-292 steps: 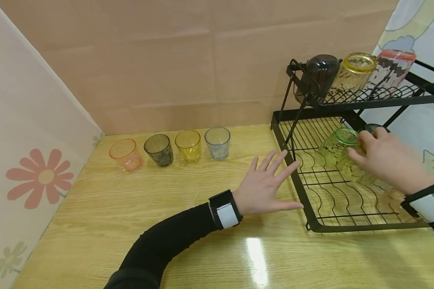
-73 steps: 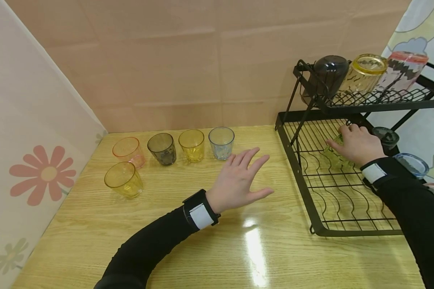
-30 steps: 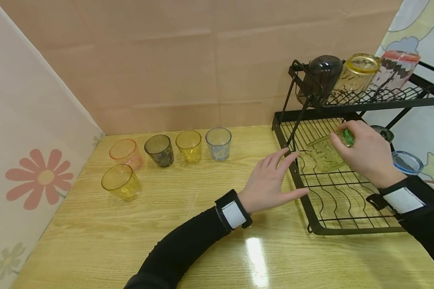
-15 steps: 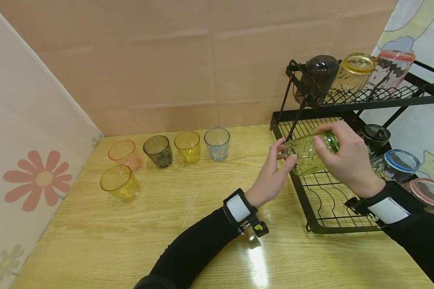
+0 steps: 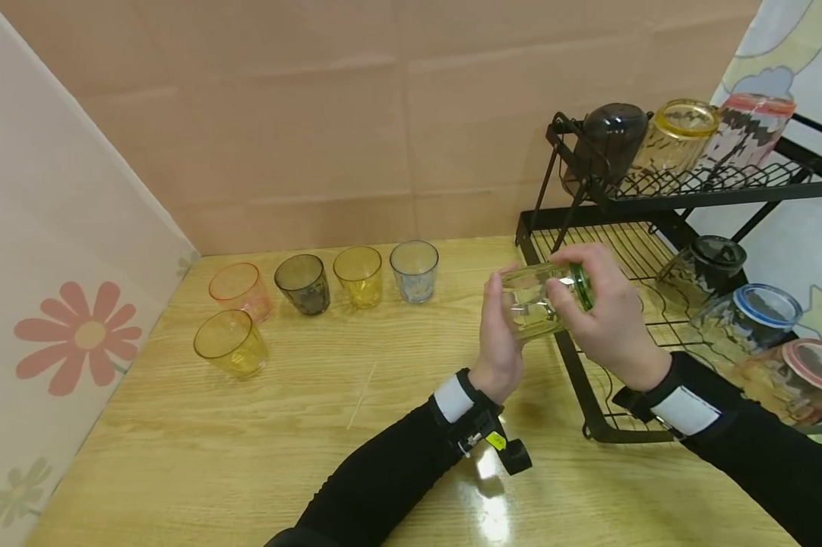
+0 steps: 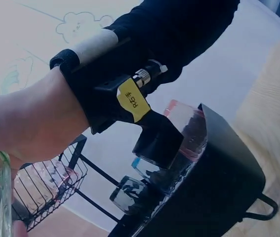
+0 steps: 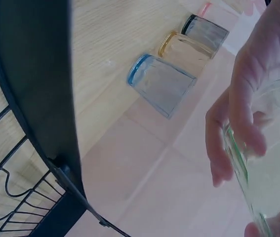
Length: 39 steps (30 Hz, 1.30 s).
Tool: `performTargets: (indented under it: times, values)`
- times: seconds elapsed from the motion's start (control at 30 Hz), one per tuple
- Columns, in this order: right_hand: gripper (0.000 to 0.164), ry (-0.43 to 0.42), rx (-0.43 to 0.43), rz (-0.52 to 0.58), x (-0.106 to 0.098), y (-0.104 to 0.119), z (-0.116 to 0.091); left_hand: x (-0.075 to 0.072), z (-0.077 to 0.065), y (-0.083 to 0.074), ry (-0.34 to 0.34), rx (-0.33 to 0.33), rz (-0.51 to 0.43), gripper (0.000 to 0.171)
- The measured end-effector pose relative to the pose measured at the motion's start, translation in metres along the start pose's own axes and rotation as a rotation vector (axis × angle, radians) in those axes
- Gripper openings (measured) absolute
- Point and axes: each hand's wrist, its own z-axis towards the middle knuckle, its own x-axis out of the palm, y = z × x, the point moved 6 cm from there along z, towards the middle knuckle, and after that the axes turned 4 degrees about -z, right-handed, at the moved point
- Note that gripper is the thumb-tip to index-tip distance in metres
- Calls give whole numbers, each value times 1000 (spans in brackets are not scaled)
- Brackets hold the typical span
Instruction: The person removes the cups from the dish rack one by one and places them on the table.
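By the black rack (image 5: pixel 576 380), left hand (image 5: pixel 498 346) and right hand (image 5: pixel 609 319) — fingers curled — grip one green glass (image 5: pixel 530 304).

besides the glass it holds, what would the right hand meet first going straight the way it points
Probably the left hand, at the far end of the green glass; exact depth is unclear.

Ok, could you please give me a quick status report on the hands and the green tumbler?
Right hand gripping green-ringed end, left hand holding opposite end. Green tumbler tilted onto its side. Drying rack close by; nothing seen blocking.
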Motion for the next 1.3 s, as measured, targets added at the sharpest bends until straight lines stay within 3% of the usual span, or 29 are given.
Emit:
performTargets:
  times: [0.13,0.3,0.53,0.67,0.77,0.97,1.3]
  values:
    - [56,75,-87,-10,6,5,-3,-11,-2,-4,-3,10,42,53]
    - [60,197,-214,-75,12,13,-13,-30,-5,-10,27,20,208,54]
    - [61,399,-404,-106,23,27,-32,-61,-16,-23,208,-44,533,53]
    - [56,466,-477,-119,27,32,-42,-85,-26,-35,331,-80,646,44]
    - [56,493,-452,-154,25,27,-46,-103,-33,-48,366,-110,721,39]
    - [61,571,-343,-265,16,9,-54,-138,-44,-84,369,-139,998,40]
    - [74,636,-182,-417,-20,-15,-72,-179,-49,-137,327,67,1559,49]
